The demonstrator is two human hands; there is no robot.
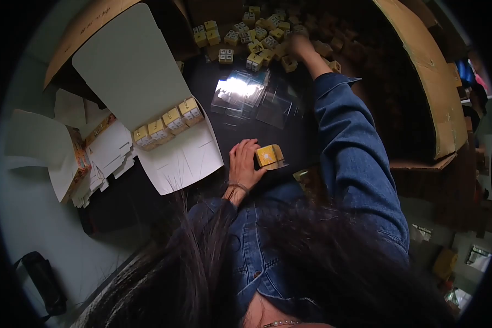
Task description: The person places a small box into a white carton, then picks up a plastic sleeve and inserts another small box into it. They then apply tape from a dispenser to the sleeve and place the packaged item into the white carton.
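Note:
My left hand [245,165] lies on the dark tabletop with its thumb and fingers around the left side of a small yellow box [266,156]. The box has a pale mark on its top, and clear film seems to show at its right edge. My right arm stretches forward. My right hand [300,48] is at the pile of small yellow boxes [257,41] at the back; its fingers are dark and blurred, so any grip is hidden. Between the hands lies a stack of clear plastic sleeves [239,90], shining under the light.
Left of my hands, an open white carton [188,156] holds a row of several small yellow boxes [171,120]. Flattened printed cartons [101,145] are stacked farther left. Large cardboard box walls [421,76] rise at the right and back left. A black strapped item [42,281] is at lower left.

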